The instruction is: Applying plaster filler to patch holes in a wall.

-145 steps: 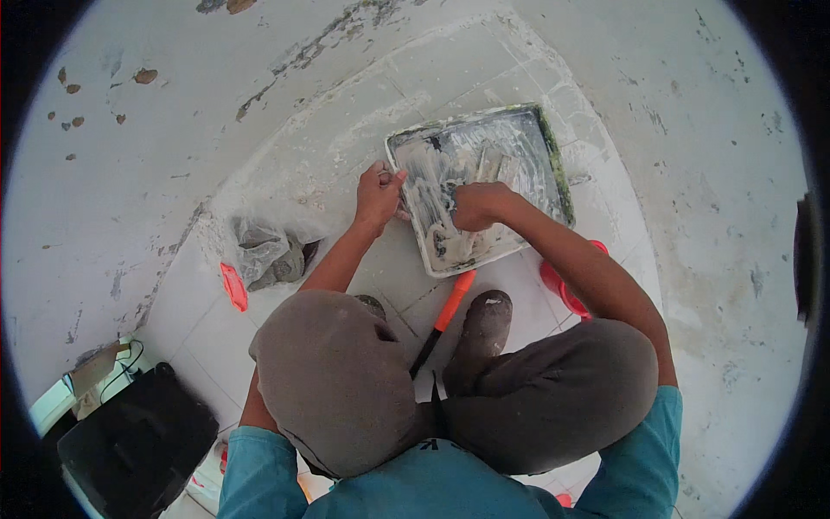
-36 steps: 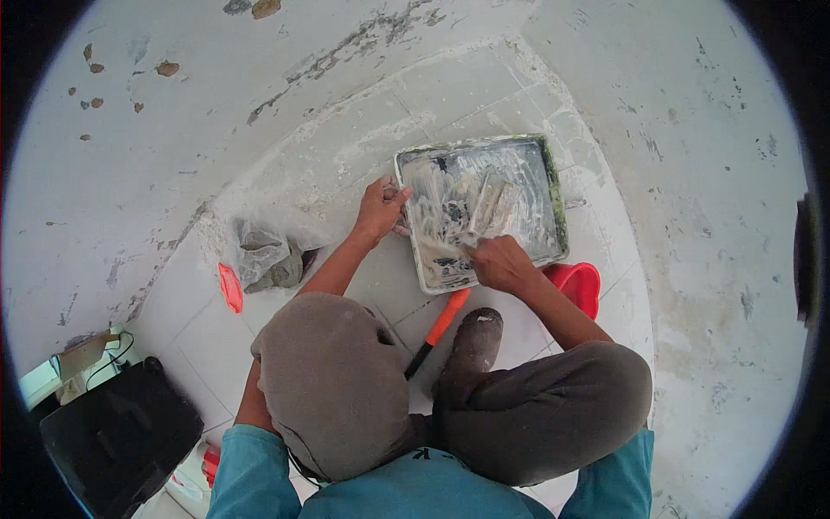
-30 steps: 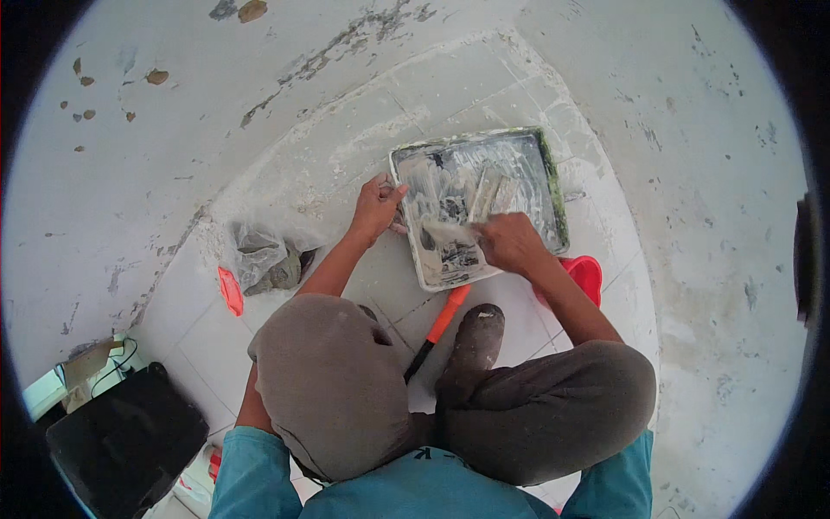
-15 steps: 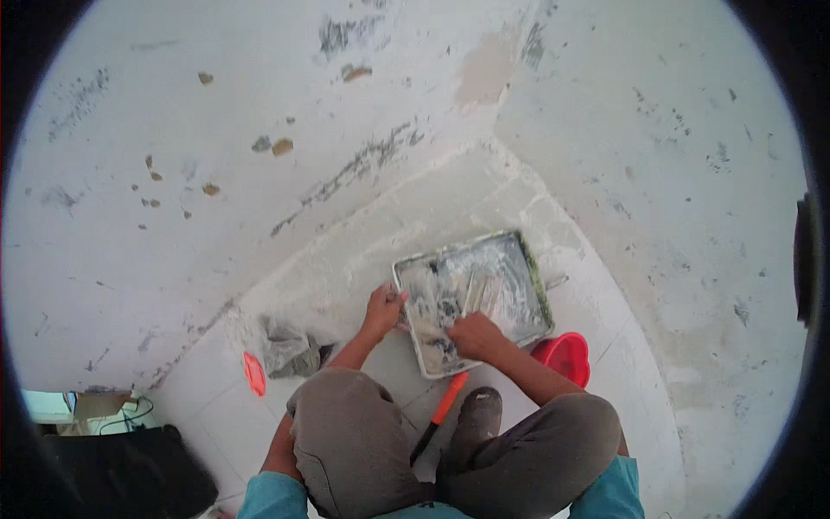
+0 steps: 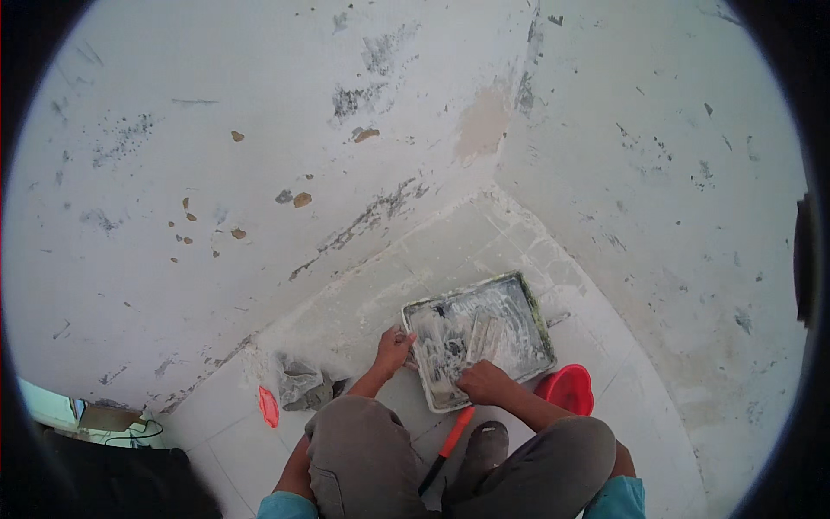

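Note:
A shallow rectangular tray (image 5: 539, 313), smeared with white and grey paste, lies tilted in front of my knees. My left hand (image 5: 395, 349) is closed on its left rim. Over the tray's near part my right hand (image 5: 484, 383) is closed in a grip. A pale flat blade (image 5: 486, 336), like a putty knife's, reaches from that hand across the paste; the fingers hide its handle. Just below the tray, an orange-and-black handle (image 5: 456, 432) lies on the floor between my legs; its far end is hidden by the tray.
To the tray's right stands a red bowl (image 5: 581, 391). A crumpled clear plastic bag (image 5: 301, 382) and a flat red-orange piece (image 5: 269, 406) lie left. Scuffed, chipped walls (image 5: 216, 190) meet in a corner ahead. Lower left is a black object (image 5: 121, 476) beside a cable.
The view has tilted upward, so everything sits lower in the picture. My right hand has shifted slightly toward the tray's near edge; my left still holds the rim.

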`<action>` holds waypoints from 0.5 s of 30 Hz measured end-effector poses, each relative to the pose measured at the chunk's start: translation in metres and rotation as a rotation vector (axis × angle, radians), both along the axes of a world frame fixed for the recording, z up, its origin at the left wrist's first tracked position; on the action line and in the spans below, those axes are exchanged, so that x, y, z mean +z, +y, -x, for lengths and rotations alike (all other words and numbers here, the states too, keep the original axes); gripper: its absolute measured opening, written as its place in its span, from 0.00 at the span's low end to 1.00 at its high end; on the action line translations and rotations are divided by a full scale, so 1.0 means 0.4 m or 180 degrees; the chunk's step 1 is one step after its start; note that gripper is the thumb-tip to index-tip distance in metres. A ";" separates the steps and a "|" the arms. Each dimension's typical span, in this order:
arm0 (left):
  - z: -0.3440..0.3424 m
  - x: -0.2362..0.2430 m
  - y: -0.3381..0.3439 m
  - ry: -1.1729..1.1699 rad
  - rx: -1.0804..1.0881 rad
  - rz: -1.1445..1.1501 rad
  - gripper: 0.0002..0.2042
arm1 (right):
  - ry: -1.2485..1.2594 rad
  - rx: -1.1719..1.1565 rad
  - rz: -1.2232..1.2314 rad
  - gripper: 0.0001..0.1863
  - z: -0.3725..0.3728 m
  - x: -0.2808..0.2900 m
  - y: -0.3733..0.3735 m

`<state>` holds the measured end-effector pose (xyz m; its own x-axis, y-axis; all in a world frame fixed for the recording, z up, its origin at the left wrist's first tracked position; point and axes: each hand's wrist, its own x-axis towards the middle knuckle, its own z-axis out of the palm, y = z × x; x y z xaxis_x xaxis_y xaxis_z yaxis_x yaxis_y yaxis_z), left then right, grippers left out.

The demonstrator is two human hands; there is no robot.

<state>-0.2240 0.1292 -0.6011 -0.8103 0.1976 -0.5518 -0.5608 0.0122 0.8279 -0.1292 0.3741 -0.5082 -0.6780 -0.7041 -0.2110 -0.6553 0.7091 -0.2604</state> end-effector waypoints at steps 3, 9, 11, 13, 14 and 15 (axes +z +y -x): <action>-0.009 0.013 0.010 0.0008 0.0019 0.0046 0.25 | 0.0021 -0.0017 -0.0171 0.06 0.022 0.031 0.024; -0.008 0.025 0.008 0.0217 -0.0139 -0.0103 0.20 | 0.0229 -0.0191 0.0042 0.07 0.012 0.007 -0.020; -0.012 0.020 -0.003 0.0209 -0.0134 -0.0073 0.17 | 0.0138 -0.0065 -0.0215 0.07 0.007 0.005 -0.021; -0.014 0.029 -0.002 0.0167 0.0052 -0.0145 0.14 | 0.0008 0.0202 -0.0232 0.07 -0.005 0.012 -0.004; -0.016 0.040 0.008 0.0169 0.0021 -0.0157 0.14 | 0.0009 0.0172 -0.0243 0.07 -0.004 0.013 0.009; -0.023 0.051 0.015 0.0262 -0.0035 0.0037 0.14 | 0.0007 0.0062 -0.0197 0.06 0.001 0.013 0.025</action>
<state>-0.2148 0.1351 -0.5808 -0.8508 0.2006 -0.4857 -0.4906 0.0276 0.8709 -0.1297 0.3843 -0.5030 -0.6648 -0.7028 -0.2531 -0.6697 0.7109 -0.2150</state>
